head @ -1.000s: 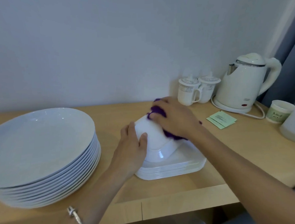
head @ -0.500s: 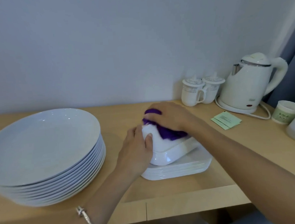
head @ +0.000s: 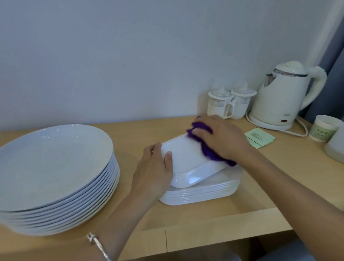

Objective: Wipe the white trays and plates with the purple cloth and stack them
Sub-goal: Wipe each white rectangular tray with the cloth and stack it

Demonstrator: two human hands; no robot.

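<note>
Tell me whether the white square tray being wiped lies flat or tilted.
Tilted: the white square tray rests its near edge on the stack of white trays, far edge raised, gripped by the left hand.

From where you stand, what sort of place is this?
Probably a hotel room's tea corner: a white electric kettle on its base, two lidded mugs beside it and green sachets sit on a wooden counter.

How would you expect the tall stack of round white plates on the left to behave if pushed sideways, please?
The stack of round plates is probably heavy: roughly ten glossy, ceramic-looking plates. Pushed near the top, the smooth upper plates might slide over the lower ones. They look rigid and would likely chip if knocked.
</note>
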